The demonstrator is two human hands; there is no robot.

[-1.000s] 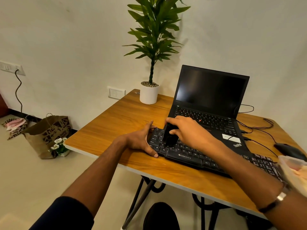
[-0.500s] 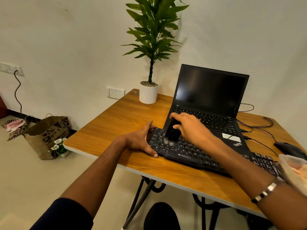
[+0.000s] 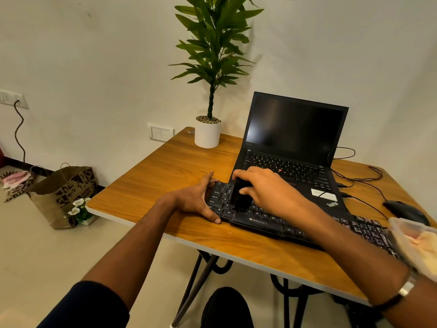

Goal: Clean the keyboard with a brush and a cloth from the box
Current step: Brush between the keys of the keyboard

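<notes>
A black keyboard lies along the front of the wooden table. My right hand grips a black brush and holds it down on the keys near the keyboard's left end. My left hand holds the keyboard's left edge, thumb at the front corner and fingers at the back. A clear plastic box with a pale cloth inside stands at the table's right edge.
An open black laptop stands right behind the keyboard. A potted plant is at the table's far side. A black mouse and cables lie at the right. A paper bag stands on the floor at left.
My right hand with the brush went away from me over the keys, then came back toward the keyboard's front. My left hand has stayed on the left edge.
</notes>
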